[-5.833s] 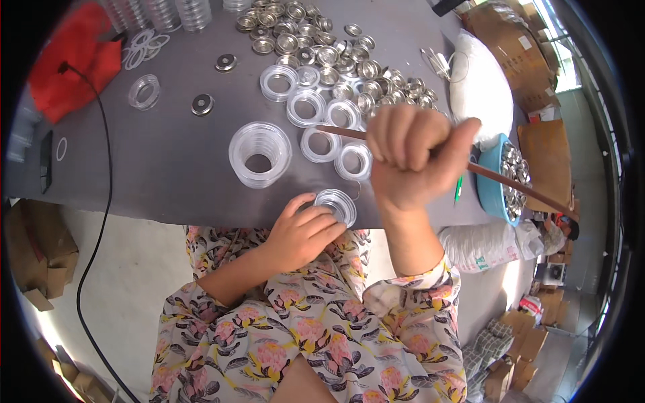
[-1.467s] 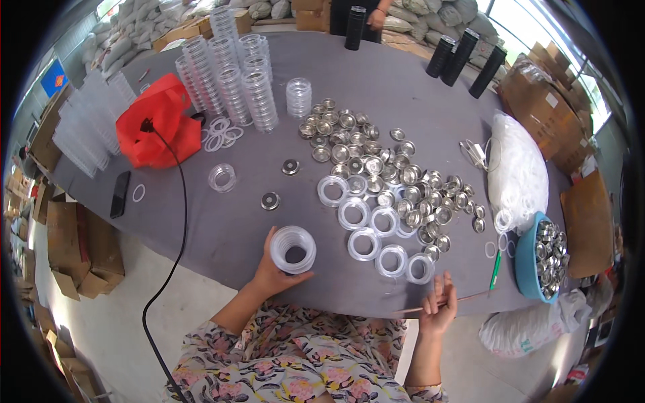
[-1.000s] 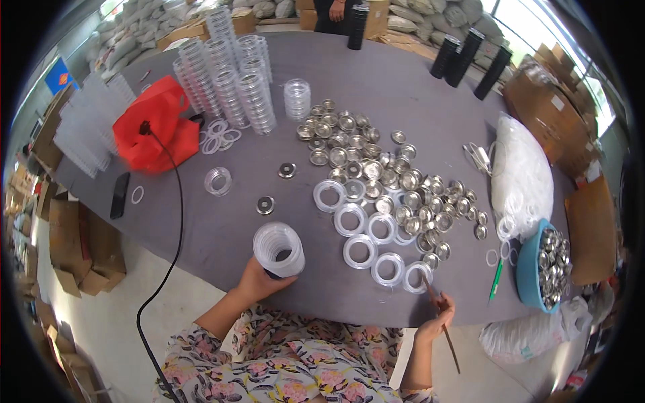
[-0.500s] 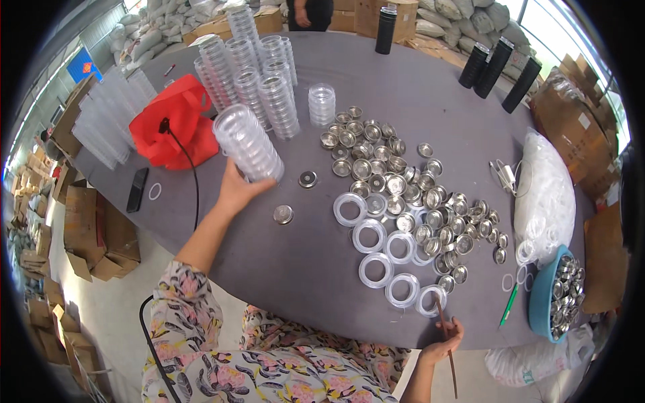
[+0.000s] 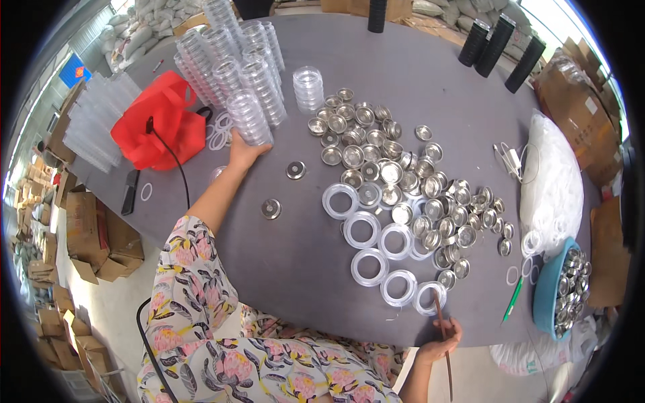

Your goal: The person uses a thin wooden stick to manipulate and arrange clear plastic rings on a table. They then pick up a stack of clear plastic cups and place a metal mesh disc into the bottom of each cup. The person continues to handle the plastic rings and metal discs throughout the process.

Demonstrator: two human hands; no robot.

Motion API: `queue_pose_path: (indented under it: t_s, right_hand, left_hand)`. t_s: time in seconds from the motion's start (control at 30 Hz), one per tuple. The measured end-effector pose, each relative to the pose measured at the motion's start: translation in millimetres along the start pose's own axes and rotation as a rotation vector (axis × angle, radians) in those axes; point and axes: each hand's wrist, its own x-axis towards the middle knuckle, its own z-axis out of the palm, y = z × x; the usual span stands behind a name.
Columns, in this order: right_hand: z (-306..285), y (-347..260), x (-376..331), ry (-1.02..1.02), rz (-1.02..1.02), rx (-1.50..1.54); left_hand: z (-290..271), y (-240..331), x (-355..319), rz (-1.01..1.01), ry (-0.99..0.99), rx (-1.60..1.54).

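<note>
My left hand [image 5: 246,153] is wrapped round the lower end of a stack of clear plastic round cups [image 5: 247,115]. That stack is beside the front of a group of taller clear stacks [image 5: 218,47]. My right hand [image 5: 441,341], at the near table edge, grips a thin brown stick [image 5: 446,359]. The stick's upper end reaches over the nearest clear plastic ring [image 5: 430,298]. Several more such rings [image 5: 369,266] lie left of it, against a spread of shiny round metal caps [image 5: 390,172]. Two metal caps [image 5: 271,208] lie apart, nearer my left arm.
A red cloth bag [image 5: 158,127] with a black cable sits at left, near a phone [image 5: 130,192]. A shorter clear stack [image 5: 308,90] stands mid-table. At right are a full white plastic bag [image 5: 551,181], a blue basin [image 5: 543,295] of caps and a green pen [image 5: 512,299]. Black ribbed cylinders [image 5: 495,44] stand behind.
My left hand has carried the cup stack away from me, down beside the taller stacks. Thin white rings behind it now show. The view has shifted slightly; my right hand keeps its stick.
</note>
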Motion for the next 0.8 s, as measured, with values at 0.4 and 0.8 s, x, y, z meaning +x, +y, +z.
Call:
queue_pose_path:
  t_s: [0.4, 0.8]
  right_hand:
    - [2, -3, 2, -0.018, 0.004, 0.045]
    - [1, -6, 2, -0.036, 0.045, 0.021]
  left_hand:
    - [-10, -6, 8, -0.145, -0.104, -0.344]
    - [38, 91, -144, 0.877, -0.518, 0.284]
